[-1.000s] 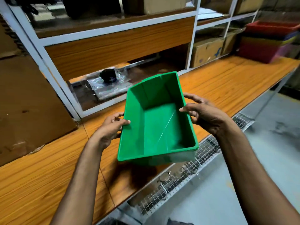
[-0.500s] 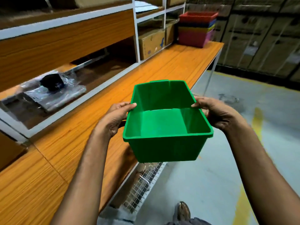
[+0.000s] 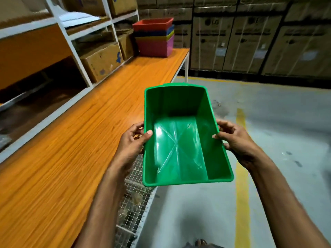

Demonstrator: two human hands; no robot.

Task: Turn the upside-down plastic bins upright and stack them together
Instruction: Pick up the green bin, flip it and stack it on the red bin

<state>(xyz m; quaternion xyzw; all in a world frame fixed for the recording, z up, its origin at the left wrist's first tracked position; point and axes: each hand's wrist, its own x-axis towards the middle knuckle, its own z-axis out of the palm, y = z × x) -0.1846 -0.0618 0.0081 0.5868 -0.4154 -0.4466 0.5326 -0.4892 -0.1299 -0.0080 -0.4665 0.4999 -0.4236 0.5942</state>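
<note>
Bin stack (image 3: 154, 45) far back on table (image 3: 62, 149)

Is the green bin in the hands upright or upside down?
Upright: the green bin has its open mouth up and inner floor visible; left hand and right hand grip its sides.

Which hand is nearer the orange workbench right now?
Left. The left hand grips the green bin beside the workbench edge; the right hand grips the opposite rim, out over the floor.

The letters LG stand on the tall cardboard cartons (image 3: 212, 38); their smaller labels are too blurred to read.
</note>
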